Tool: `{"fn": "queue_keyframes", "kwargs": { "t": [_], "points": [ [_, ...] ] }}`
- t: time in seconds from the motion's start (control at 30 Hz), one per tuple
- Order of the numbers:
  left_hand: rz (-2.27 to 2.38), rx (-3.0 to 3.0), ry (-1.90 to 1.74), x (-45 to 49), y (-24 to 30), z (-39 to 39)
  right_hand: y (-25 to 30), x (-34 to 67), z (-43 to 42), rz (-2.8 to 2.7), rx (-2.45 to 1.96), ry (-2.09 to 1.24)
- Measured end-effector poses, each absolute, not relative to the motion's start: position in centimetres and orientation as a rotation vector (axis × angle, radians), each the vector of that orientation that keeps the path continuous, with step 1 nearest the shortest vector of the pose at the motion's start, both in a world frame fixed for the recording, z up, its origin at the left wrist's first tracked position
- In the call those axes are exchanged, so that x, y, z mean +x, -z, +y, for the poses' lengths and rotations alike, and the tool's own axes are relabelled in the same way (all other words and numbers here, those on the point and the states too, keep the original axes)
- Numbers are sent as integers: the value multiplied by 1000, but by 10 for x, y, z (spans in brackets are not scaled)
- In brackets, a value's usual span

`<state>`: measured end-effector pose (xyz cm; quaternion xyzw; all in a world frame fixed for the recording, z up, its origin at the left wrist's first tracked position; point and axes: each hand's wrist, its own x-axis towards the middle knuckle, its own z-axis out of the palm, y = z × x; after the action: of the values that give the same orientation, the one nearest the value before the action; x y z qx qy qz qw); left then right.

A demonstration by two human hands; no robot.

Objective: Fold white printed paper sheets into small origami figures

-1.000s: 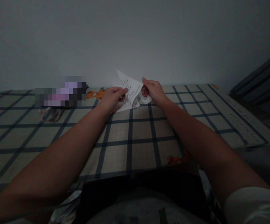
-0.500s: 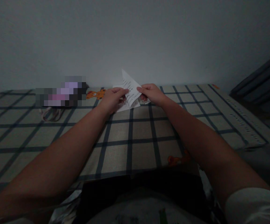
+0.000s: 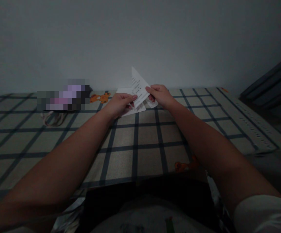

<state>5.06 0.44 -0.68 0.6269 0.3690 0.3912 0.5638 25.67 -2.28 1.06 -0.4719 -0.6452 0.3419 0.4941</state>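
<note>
Paper (image 3: 139,88) slants upward between left hand (image 3: 121,103) and right hand (image 3: 161,94), each grip pinched on it.

Below frame centre, we have open room over the counter (image 3: 123,137) between our forearms (image 3: 82,145); the raised paper (image 3: 138,89), top wall (image 3: 140,38) and pixelated purple item (image 3: 68,96) at left obstruct.

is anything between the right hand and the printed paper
Nothing visible: the right hand already pinches the printed paper at its right side. The left hand holds its lower left; more white paper shows behind and below.
</note>
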Motion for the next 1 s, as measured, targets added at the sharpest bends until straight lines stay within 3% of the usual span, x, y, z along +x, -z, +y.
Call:
{"fn": "queue_keyframes", "kwargs": {
  "t": [1.0],
  "points": [
    [753, 1577, -636, 47, -1, -1, -8, 272, -15, -1503, -1147, -733]
  ]
}}
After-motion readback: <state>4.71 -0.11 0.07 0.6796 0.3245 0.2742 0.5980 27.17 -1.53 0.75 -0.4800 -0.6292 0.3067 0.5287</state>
